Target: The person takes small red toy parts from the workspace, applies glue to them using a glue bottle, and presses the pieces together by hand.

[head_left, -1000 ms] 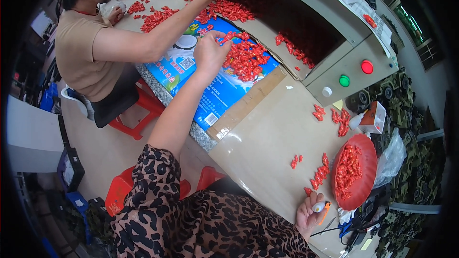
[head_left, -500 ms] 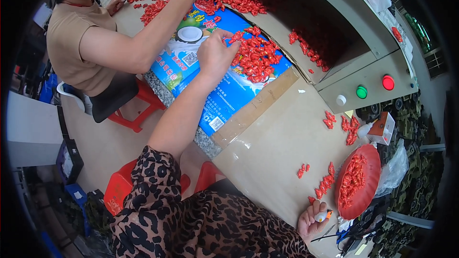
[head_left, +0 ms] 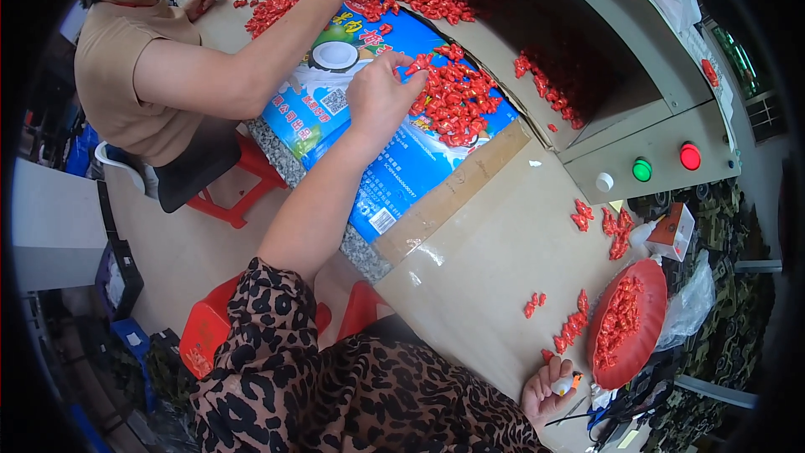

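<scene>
My left hand (head_left: 377,99) reaches up over a blue printed cardboard sheet (head_left: 381,189), thumb and fingers pinched on a small red glossy piece (head_left: 422,65). Just right of it lies a heap of similar red pieces (head_left: 457,105) on the cardboard. At the lower right, my right hand (head_left: 545,394) is closed around a small white bottle (head_left: 563,384) with an orange tip. Beside that hand sits a red oval dish (head_left: 604,344) holding more red pieces. A short row of red pieces (head_left: 572,329) lies on the table by the dish.
A metal box with a dark opening (head_left: 545,25) stands at the back, with a green button (head_left: 641,169) and a red button (head_left: 689,156). At the left, a co-worker's arm (head_left: 268,54) reaches across the table. A small carton (head_left: 672,231) and clear plastic bag (head_left: 689,302) lie right.
The view has shifted slightly, so the table and box appear a little further right. My left hand keeps its pinch beside the heap, and my right hand still holds the bottle.
</scene>
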Demonstrator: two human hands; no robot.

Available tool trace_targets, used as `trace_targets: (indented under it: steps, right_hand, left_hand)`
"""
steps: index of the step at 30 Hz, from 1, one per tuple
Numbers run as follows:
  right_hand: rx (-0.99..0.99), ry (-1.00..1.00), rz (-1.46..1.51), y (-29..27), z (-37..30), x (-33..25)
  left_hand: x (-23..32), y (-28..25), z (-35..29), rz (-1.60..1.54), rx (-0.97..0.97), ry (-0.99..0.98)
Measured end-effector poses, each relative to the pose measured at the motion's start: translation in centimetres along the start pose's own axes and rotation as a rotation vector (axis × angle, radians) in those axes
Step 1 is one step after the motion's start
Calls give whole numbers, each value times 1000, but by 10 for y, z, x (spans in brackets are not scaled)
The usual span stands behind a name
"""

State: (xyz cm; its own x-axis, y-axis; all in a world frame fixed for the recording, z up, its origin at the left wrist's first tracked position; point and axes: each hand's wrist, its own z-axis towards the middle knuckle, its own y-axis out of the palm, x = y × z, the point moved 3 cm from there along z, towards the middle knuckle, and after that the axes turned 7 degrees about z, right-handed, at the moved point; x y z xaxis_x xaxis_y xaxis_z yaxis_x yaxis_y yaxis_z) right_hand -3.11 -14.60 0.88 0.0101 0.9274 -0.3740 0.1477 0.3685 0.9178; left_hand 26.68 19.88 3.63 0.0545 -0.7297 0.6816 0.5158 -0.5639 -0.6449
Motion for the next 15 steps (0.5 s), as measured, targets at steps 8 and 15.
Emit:
trace_targets:
  steps: [8,15]
  right_hand:
    - [-31,2,20,-3,1,0]
    - [-36,14,30,-4,-1,-1]
  left_hand:
    - [13,8,-11,-19,-66,87]
    - [23,9,-17,-54,-25,152]
